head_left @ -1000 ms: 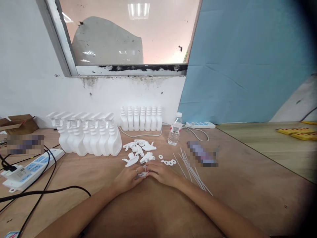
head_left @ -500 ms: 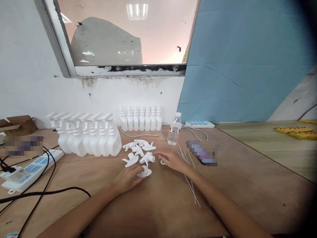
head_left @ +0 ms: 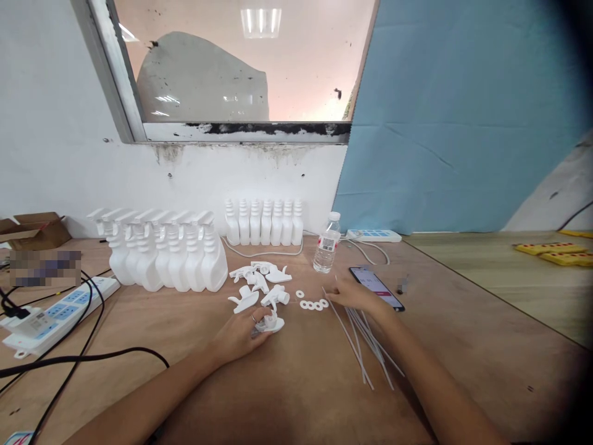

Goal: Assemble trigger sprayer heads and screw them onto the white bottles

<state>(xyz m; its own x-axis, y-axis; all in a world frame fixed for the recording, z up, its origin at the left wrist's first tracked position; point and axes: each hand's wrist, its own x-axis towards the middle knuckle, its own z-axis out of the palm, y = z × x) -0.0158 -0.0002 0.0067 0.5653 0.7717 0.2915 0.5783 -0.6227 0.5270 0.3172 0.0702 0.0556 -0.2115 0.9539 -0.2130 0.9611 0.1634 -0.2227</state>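
Observation:
My left hand (head_left: 245,332) is closed on a white trigger spray head (head_left: 273,324) that rests on the table. Just beyond it lie several more loose spray heads (head_left: 277,295) in a loose group. My right hand (head_left: 354,294) is over the upper ends of several thin white dip tubes (head_left: 356,346), its fingertips closed around one slanting tube (head_left: 345,327). Partly hidden, the other tubes run under the hand and wrist. Small white ring washers (head_left: 314,305) lie between the two hands, with a single washer (head_left: 299,294) slightly behind.
White bottles with spray heads (head_left: 162,259) stand in rows at left; bottles without heads (head_left: 266,225) line the wall. A water bottle (head_left: 327,243) and a phone (head_left: 376,288) are beyond my right hand. Power strips (head_left: 65,315), black cables and an open carton (head_left: 37,230) occupy the left.
My right hand has moved right, from the washers to the tubes, uncovering the washers. One tube's upper end has shifted left. My left hand still holds the spray head, which has turned a little.

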